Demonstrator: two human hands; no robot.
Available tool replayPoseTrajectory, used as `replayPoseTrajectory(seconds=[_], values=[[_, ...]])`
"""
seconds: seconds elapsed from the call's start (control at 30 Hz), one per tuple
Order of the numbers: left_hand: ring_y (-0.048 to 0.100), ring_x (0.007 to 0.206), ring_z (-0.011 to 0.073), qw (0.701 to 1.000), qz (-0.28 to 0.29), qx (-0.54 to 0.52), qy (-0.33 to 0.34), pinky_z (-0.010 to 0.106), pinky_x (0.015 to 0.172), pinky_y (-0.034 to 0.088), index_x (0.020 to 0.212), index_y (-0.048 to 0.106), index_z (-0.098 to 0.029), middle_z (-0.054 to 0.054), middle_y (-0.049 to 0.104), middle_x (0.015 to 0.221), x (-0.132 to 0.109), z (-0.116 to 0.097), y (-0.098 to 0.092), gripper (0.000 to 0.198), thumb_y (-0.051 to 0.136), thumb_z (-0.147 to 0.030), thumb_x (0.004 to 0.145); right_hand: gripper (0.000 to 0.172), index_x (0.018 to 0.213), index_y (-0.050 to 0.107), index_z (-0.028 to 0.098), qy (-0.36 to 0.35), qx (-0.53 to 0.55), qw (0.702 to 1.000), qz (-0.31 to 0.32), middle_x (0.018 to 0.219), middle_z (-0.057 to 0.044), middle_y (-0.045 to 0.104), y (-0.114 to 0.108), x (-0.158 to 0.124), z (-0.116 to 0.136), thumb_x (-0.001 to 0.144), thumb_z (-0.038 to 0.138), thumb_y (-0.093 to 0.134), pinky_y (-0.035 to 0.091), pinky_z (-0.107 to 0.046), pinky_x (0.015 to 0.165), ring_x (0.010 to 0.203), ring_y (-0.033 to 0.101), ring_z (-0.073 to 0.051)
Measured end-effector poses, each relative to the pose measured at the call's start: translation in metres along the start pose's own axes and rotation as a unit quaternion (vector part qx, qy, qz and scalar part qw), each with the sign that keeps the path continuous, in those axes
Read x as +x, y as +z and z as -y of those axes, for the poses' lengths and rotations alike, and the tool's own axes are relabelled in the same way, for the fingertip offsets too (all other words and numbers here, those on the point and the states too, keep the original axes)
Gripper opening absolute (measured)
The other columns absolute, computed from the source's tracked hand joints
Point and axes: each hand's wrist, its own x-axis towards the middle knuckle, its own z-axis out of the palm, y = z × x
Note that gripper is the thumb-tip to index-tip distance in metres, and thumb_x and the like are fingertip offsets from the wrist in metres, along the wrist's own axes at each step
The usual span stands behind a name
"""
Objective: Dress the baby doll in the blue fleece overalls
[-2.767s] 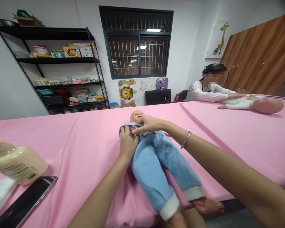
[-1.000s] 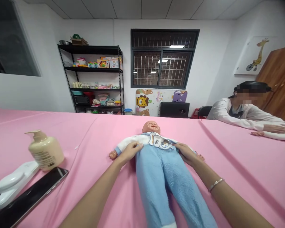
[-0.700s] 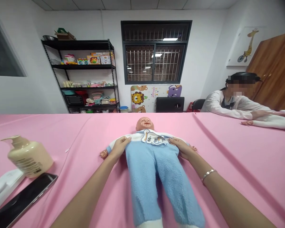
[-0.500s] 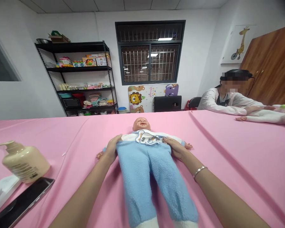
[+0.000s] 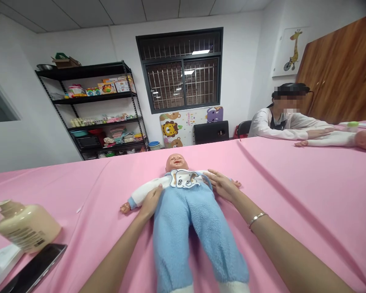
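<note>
A baby doll (image 5: 177,162) lies on its back on the pink-covered table, head away from me. It wears a white long-sleeved top with an animal-face bib (image 5: 185,180) and fluffy light-blue trousers (image 5: 172,228). My left hand (image 5: 151,201) rests against the trousers' side at the waist, beside the doll's white sleeve; its fingers point forward and are partly hidden. On the other side, my right hand (image 5: 222,185) lies with fingers stretched out over the doll's side and sleeve, touching the edge of the clothing. A silver bangle circles my right wrist.
At left stand a pump bottle (image 5: 30,226), a phone (image 5: 35,270) and a white object (image 5: 4,264). Across the table (image 5: 293,191) at right, a seated person (image 5: 271,122) has a hand on another doll (image 5: 332,139). Black shelves (image 5: 94,97) stand behind.
My left hand has moved down along the trousers' side, uncovering more of the doll's sleeve. My right hand has loosened from the waist, its fingers now extended. The view has tilted and shifted.
</note>
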Motion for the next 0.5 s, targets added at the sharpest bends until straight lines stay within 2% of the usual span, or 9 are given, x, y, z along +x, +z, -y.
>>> replayPoseTrajectory(seconds=[0.07,0.17,0.23,0.33,0.4,0.5], values=[[0.047,0.065,0.0188,1.0,0.02,0.019,0.009,0.028,0.06,0.036,0.063,0.052,-0.018,0.0,0.052,0.063,-0.001,-0.002,0.002,0.043,0.046,-0.058,0.076,0.045,0.099,0.054,0.02,0.006,-0.076,0.997,-0.005,0.087,-0.002,0.061,-0.001,-0.004,-0.001,0.063,0.033,0.076,0.047,-0.02,0.066,0.074,0.058,-0.011],[0.037,0.056,0.0132,1.0,0.007,0.02,0.006,0.024,0.054,0.03,0.06,0.043,-0.018,-0.004,0.038,0.058,0.001,0.0,0.001,0.044,0.047,-0.058,0.076,0.04,0.085,0.055,0.016,0.016,-0.186,0.982,0.012,0.067,0.002,0.054,-0.002,-0.007,0.001,0.068,0.05,0.067,0.04,-0.018,0.052,0.056,0.049,-0.007],[0.035,0.056,0.0123,1.0,-0.015,0.011,0.005,0.024,0.055,0.029,0.061,0.042,-0.018,-0.004,0.035,0.059,0.003,0.002,-0.001,0.043,0.046,-0.058,0.076,0.043,0.075,0.053,0.015,0.031,-0.26,0.964,0.045,0.06,0.003,0.049,-0.002,-0.009,0.004,0.069,0.056,0.063,0.038,-0.019,0.049,0.052,0.045,-0.007],[0.033,0.055,0.0124,0.999,-0.033,0.021,0.006,0.024,0.054,0.028,0.06,0.038,-0.019,-0.005,0.033,0.058,0.004,0.003,-0.002,0.04,0.046,-0.055,0.076,0.043,0.065,0.049,0.015,0.057,-0.373,0.923,0.069,0.056,0.003,0.047,-0.003,-0.012,0.01,0.065,0.054,0.065,0.04,-0.022,0.05,0.053,0.047,-0.01],[0.033,0.055,0.013,0.998,-0.017,0.056,0.007,0.025,0.054,0.026,0.058,0.035,-0.019,-0.004,0.032,0.057,0.001,0.0,-0.001,0.039,0.045,-0.052,0.076,0.041,0.06,0.046,0.015,0.079,-0.4,0.911,0.066,0.054,0.003,0.046,-0.003,-0.015,0.011,0.064,0.051,0.067,0.041,-0.024,0.051,0.053,0.047,-0.011],[0.037,0.057,0.0145,0.992,0.018,0.121,0.003,0.026,0.054,0.026,0.055,0.036,-0.019,-0.004,0.036,0.056,-0.003,-0.003,0.004,0.039,0.042,-0.051,0.076,0.037,0.061,0.045,0.016,0.116,-0.34,0.929,0.088,0.052,0.005,0.042,0.0,-0.018,0.01,0.064,0.045,0.068,0.038,-0.022,0.049,0.05,0.041,-0.009]])
